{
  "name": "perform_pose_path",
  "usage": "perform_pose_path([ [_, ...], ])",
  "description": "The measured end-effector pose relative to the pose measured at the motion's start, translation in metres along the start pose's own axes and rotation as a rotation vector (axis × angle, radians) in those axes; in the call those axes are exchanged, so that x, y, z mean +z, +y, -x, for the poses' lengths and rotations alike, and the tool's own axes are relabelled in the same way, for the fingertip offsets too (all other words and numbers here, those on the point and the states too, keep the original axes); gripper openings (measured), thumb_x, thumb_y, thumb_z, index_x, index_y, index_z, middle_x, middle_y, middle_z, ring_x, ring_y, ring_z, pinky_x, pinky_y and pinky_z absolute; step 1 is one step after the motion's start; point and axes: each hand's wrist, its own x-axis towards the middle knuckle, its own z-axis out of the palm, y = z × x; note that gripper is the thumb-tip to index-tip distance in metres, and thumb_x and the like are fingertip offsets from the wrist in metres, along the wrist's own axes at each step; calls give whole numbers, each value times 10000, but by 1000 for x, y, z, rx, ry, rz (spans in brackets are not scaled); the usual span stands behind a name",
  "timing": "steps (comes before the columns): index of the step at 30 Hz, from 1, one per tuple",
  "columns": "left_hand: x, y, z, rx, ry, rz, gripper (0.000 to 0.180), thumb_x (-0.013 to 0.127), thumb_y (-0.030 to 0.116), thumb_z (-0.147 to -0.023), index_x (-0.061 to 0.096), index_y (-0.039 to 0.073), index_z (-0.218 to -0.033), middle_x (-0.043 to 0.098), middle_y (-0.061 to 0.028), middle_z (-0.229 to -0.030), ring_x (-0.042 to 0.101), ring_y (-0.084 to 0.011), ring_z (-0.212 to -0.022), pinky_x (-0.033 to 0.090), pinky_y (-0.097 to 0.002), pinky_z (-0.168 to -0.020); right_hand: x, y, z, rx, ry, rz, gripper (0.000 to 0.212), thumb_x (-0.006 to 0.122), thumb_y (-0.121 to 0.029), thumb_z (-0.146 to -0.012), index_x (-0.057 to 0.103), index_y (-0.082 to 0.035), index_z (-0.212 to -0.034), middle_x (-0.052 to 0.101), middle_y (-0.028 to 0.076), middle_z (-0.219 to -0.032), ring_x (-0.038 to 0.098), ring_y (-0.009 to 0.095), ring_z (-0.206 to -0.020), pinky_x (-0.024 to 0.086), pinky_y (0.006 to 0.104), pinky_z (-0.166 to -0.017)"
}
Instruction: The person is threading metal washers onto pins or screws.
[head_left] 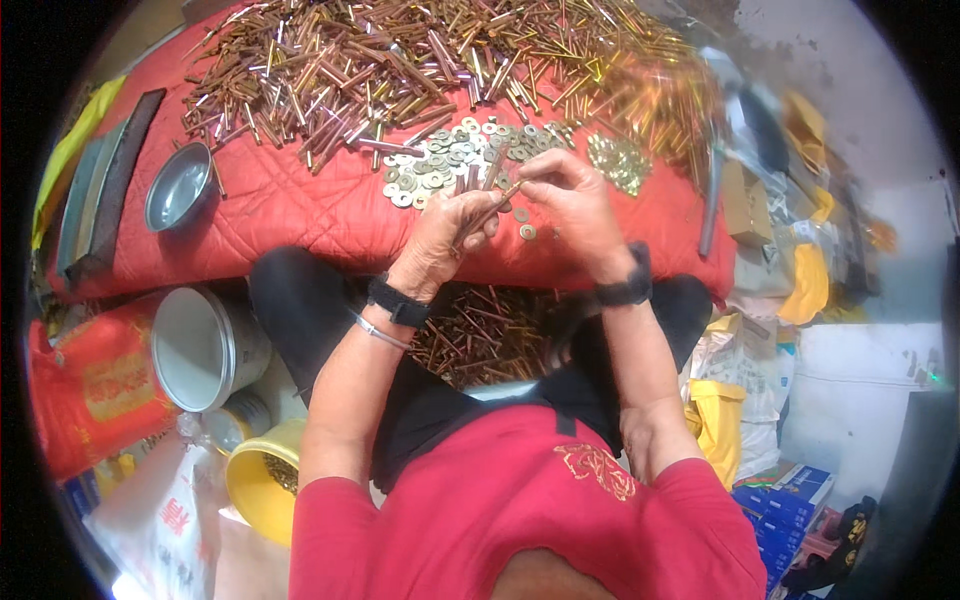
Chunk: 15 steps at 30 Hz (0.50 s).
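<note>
My left hand (450,232) is closed around several slim copper-coloured metal rods (492,172), which stick up and out past its fingers. My right hand (568,198) pinches at the tip of one rod, thumb and forefinger together; any small part between them is too small to make out. Just beyond both hands lies a spread of flat metal washers (450,158). Right of the washers sits a small heap of shiny brass-coloured pieces (620,162). A large pile of loose rods (400,62) covers the far side of the red padded cloth (280,215).
A metal bowl (180,187) sits on the cloth at left. More rods (480,335) lie below its edge, between my knees. A white bucket (200,350) and a yellow bucket (262,485) are at lower left; blue boxes (785,515) stack at lower right.
</note>
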Motion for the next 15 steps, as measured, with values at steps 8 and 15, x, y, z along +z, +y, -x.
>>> perform_pose_path([
  [8,-2,9,2,19,-70,-247,180,643,215,-850,615,47,-905,477,54,-598,362,-17,-447,240,-172,-409,-7,-40,1,161,-198,533,117,591,-124,-898,593,-8,-907,615,40,-764,582,105,-731,478,273,-669],
  [15,-4,6,5,-20,-117,-231,164,653,209,-844,609,58,-890,471,60,-609,366,-19,-460,242,-181,-413,-11,-24,10,2,-266,592,229,503,-212,-956,537,-9,-855,540,102,-702,537,185,-664,430,326,-631],
])
